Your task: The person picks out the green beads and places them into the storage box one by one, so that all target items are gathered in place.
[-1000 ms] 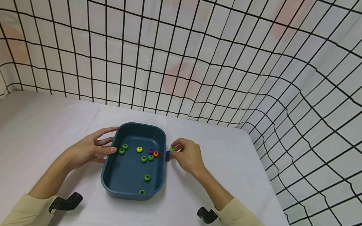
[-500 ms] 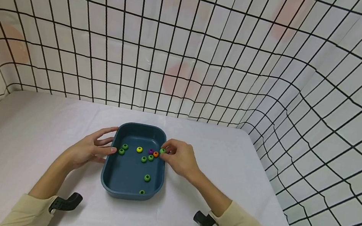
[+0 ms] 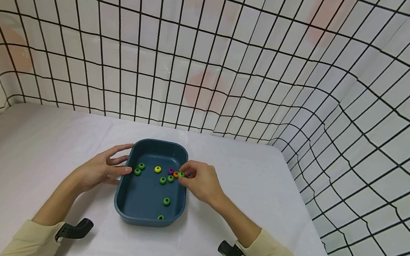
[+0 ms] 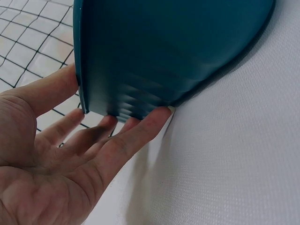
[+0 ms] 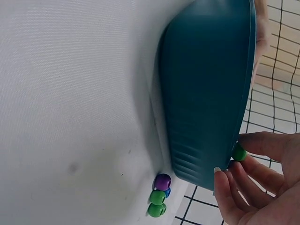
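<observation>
At the centre of the head view, the right hand (image 3: 202,181) pinches a green bead (image 3: 181,175) at the right rim of the blue tray (image 3: 147,201), near an orange bead (image 3: 176,175). Its forearm (image 3: 241,220) slants in from lower right. Left of centre, the left hand (image 3: 98,170) spreads relaxed fingers against the tray's outer wall.

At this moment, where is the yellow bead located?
In the head view, the yellow bead lies inside the blue tray, between two green beads on its left and a purple bead on its right.
</observation>
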Available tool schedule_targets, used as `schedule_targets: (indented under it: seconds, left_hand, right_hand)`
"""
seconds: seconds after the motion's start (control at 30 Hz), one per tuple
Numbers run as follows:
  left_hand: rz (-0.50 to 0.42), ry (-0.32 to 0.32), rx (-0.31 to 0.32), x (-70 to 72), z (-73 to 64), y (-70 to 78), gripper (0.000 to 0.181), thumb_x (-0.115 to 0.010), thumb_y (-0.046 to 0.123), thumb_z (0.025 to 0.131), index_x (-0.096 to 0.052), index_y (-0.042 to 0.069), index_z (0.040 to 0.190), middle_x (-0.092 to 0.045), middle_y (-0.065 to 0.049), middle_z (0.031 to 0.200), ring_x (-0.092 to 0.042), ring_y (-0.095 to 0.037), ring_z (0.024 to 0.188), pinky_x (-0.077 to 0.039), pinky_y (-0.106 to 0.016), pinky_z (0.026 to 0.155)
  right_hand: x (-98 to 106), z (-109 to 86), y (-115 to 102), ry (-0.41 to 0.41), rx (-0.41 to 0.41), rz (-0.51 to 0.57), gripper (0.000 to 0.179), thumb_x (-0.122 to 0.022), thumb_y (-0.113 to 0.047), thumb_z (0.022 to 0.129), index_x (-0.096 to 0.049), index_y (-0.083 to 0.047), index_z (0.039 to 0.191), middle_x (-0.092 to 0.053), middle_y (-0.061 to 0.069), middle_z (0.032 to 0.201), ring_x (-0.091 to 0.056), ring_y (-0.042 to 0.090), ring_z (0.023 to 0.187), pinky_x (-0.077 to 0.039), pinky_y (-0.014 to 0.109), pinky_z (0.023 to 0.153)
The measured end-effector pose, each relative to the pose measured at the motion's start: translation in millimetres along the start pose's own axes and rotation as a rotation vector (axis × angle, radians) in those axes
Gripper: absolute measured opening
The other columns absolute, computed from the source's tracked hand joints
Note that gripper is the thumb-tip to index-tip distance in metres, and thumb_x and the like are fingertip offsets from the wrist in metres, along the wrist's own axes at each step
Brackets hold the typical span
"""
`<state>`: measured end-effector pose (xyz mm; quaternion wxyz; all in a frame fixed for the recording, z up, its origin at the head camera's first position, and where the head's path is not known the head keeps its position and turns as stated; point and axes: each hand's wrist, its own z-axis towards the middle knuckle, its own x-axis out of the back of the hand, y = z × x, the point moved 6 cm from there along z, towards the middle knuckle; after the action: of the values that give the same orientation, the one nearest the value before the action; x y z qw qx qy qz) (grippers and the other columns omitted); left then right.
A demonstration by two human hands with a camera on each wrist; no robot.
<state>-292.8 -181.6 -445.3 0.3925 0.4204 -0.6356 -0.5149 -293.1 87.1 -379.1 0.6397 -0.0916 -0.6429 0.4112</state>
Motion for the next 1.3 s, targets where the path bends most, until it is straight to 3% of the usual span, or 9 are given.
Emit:
schedule_targets:
  seconds: [0.43,0.83,1.07,1.3]
  left_hand:
    - [-0.003,-0.006,-0.004,0.1,-0.2,0.1,0.088,-0.072,0.016,0.095,-0.017,0.023,0.163,-0.010,-0.027,0.168,-0.032,-0.053,0.145,-0.050,-0.065,0.098]
    - [-0.011,-0.005,-0.003,0.2,0.1,-0.9,0.089,-0.073,0.017,0.094,-0.017,0.023,0.163,-0.010,-0.026,0.168,-0.031,-0.054,0.145,-0.050,-0.064,0.098]
    - [-0.012,-0.002,-0.007,-0.4,-0.8,-0.5,0.088,-0.071,0.015,0.095,-0.017,0.022,0.163,-0.011,-0.026,0.168,-0.032,-0.054,0.144,-0.049,-0.065,0.098]
    - [-0.011,0.000,-0.004,-0.5,-0.3,0.1,0.087,-0.071,0.014,0.095,-0.017,0.022,0.163,-0.012,-0.026,0.167,-0.032,-0.054,0.144,-0.049,-0.065,0.098]
  right_hand:
    - [0,0.4,-1,-0.013,0.008,-0.005,0.019,-0.076,-0.009,0.087,-0.074,-0.003,0.106,-0.073,0.010,0.094,-0.062,0.017,0.082,-0.051,0.025,0.066]
    - [0,-0.9,0,-0.005,0.007,0.000,0.020,-0.076,-0.011,0.087,-0.075,-0.004,0.106,-0.072,0.006,0.093,-0.062,0.016,0.081,-0.050,0.025,0.064]
    - [3,-0.4,3,0.039,0.023,0.010,0.021,-0.075,-0.011,0.088,-0.074,-0.004,0.107,-0.071,0.005,0.091,-0.061,0.015,0.078,-0.049,0.025,0.060]
    - [8,5.1,20,0.119,-0.017,-0.006,0.022,-0.076,-0.013,0.088,-0.073,-0.005,0.108,-0.073,0.005,0.088,-0.063,0.016,0.075,-0.050,0.026,0.062]
